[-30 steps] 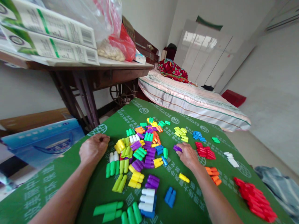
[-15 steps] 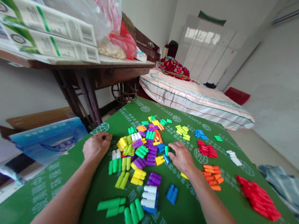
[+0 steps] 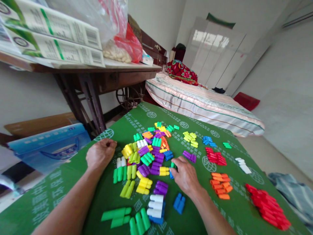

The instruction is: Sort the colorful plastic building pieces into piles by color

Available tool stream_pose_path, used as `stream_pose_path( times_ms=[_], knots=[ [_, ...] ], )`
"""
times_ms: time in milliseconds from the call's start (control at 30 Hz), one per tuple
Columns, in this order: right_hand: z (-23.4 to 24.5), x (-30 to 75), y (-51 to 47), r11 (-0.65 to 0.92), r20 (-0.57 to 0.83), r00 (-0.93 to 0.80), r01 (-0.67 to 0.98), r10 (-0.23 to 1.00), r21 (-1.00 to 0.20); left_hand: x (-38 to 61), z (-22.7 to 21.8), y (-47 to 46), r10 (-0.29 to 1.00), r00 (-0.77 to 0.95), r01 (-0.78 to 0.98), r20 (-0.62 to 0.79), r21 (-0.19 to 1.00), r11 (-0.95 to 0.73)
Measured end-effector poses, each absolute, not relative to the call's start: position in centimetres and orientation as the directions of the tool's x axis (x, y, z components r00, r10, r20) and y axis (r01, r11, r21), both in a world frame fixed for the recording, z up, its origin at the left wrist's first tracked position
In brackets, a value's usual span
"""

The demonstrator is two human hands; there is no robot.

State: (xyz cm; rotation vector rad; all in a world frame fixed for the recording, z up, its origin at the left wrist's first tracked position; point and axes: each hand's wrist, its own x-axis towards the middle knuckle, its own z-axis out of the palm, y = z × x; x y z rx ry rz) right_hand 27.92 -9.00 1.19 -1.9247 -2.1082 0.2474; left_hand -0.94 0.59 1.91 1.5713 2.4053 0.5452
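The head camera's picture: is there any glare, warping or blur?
Head view: bright, window-like glare on the pale cabinet doors; head view: the green table looks stretched toward the bottom corners, probably by a wide lens; head view: small print on the cartons is too soft to read.

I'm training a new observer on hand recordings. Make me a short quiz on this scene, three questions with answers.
1. Multiple choice: what colour is the pile of pieces at the picture's lower right? A) white B) red C) blue

2. True or false: the mixed heap lies between the left hand and the right hand.

3. Fill in: the small green piece at the heap's edge is at the fingertips of the person's ____ hand.

Key: 1. B, red. 2. True. 3. Right.
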Motion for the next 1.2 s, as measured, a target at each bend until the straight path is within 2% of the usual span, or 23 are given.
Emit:
stream_pose_path(
  times_ms=[200,367,467,600,667,967,1200],
  knots=[
    [1.4,27.3,-10.2,0.120,0.066,-0.104,0.928,0.992,-0.354,-1.1,2.1,0.6,0.918,-0.396,0.841,0.004,0.403,0.361],
    [1.8,27.8,-11.5,0.149,0.109,-0.111,0.870,0.988,-0.469,-1.2,2.3,0.4,0.929,-0.370,0.848,-0.002,0.408,0.338],
    [1.8,29.0,-12.0,0.090,0.135,-0.026,0.862,0.991,-0.498,-1.3,2.3,0.6,0.929,-0.369,0.854,-0.007,0.391,0.343],
    [1.1,30.4,-12.6,-0.051,0.135,0.124,0.891,0.983,-0.451,-1.3,2.7,0.7,0.930,-0.367,0.868,-0.006,0.359,0.344],
    [0.6,30.5,-12.9,-0.073,0.133,0.150,0.887,0.980,-0.456,-1.3,2.9,0.7,0.934,-0.358,0.874,-0.005,0.350,0.337],
    [-1.3,29.2,-13.3,0.156,0.309,0.060,0.763,0.949,-0.627,-1.4,2.8,0.4,0.947,-0.315,0.889,0.060,0.370,0.272],
    [-3.0,30.9,-12.6,0.200,0.313,0.163,0.486,0.936,-0.851,-1.2,2.8,0.0,0.943,-0.311,0.871,0.123,0.434,0.231]
  ],
)
